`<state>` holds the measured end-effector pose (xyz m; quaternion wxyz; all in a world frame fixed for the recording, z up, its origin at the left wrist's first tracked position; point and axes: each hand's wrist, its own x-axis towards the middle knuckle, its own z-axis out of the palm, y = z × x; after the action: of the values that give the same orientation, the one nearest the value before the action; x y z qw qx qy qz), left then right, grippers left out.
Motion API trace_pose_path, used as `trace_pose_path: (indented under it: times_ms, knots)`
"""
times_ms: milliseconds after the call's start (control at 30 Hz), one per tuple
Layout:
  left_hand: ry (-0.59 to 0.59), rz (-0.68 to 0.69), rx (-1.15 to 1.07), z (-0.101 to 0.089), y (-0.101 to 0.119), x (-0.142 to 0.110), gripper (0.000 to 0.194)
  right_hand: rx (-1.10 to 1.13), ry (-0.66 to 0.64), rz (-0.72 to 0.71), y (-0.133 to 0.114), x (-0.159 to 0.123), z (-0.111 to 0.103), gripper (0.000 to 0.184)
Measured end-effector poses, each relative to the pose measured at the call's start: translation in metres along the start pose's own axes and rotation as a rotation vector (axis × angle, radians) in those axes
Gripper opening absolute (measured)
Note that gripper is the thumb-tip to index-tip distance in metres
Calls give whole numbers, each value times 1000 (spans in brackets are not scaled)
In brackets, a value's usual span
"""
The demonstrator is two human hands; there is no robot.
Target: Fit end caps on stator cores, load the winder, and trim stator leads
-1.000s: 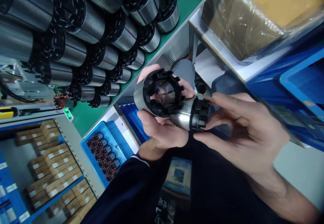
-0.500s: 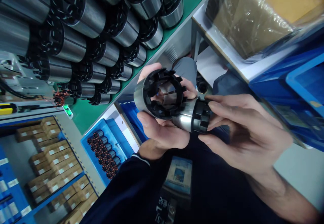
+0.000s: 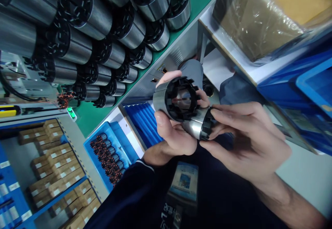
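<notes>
My left hand is wrapped round two motor stator cores, silver cylinders with black toothed plastic ends. The larger-looking stator core has its open end towards me, so its hollow inside shows. Beside it, the second stator core lies crosswise in the palm, its black end pointing right. The fingers of my right hand are closed about that black end, thumb below and fingertips above. The far side of this stator core is hidden by the hands.
Several more stator cores stand in rows on the green bench at upper left. A blue bin below holds several copper-wound parts. Plastic-wrapped material lies on a shelf at upper right. Boxes sit on racks at lower left.
My left hand has shifted right with both stator cores, towards my right hand. My right hand's fingers now cover more of the second core's black end. The view has moved slightly.
</notes>
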<state>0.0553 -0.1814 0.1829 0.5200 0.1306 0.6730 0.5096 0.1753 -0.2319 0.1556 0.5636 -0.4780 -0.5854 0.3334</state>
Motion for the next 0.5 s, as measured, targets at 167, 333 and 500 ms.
trace_pose_path:
  times_ms: [167,333,500]
  knots:
    - [-61,135,-132,-1,5,-4,92,-124,-96,3,4,-2,10,80]
    - [-229,11,-94,-4,7,-9,58,-188,20,-19,36,-1,21,62]
    - [-361,-51,-140,-25,8,1,32,-262,9,49,49,0,-11,49]
